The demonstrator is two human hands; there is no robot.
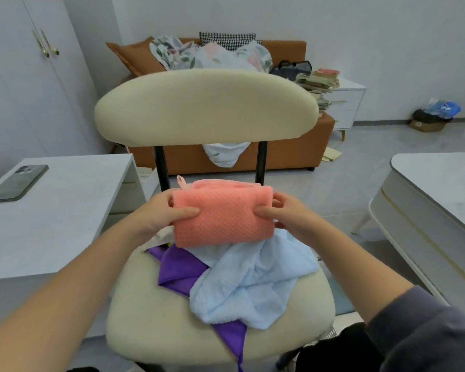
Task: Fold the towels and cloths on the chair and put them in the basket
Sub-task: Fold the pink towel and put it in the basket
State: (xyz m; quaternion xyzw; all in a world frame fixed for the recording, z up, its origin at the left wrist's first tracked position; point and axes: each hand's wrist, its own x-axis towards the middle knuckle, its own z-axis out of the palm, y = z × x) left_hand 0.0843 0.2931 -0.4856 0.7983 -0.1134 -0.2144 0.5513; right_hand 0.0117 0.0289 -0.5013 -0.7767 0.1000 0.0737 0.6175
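Far left: a white wardrobe [24, 76] with two gold handles. Below it, a white table [51, 224] with a dark phone [16, 183] lying flat near its back left corner, lens side up.

Your left hand [159, 213] grips the left end of the folded coral towel [223, 216], thumb pressed across the front face, fingers wrapped behind. Bare forearm runs in from the lower left.

The coral towel is held up off the seat, a compact rectangle, waffle texture facing you, a small hanging loop sticking up at its top left corner.

Under it, on the cream chair [204, 108], lies an unfolded heap: a purple cloth [177, 269] spread beneath, a light blue towel [253, 280] crumpled on top and to the right. A bit of pale cloth shows at the heap's left edge; what it is, you cannot tell.

Behind the chair back, an orange sofa [287, 154] piled with floral bedding [212, 55].

Your right hand [287, 213] mirrors the left, clamped on the towel's right end, thumb in front. Dark sleeve pushed up at the lower right.

Further right: a white drawer unit [346, 103] stacked with books, a cardboard box [427, 124] on the floor, and a second white table [435, 189] at the frame edge.

No basket in view.
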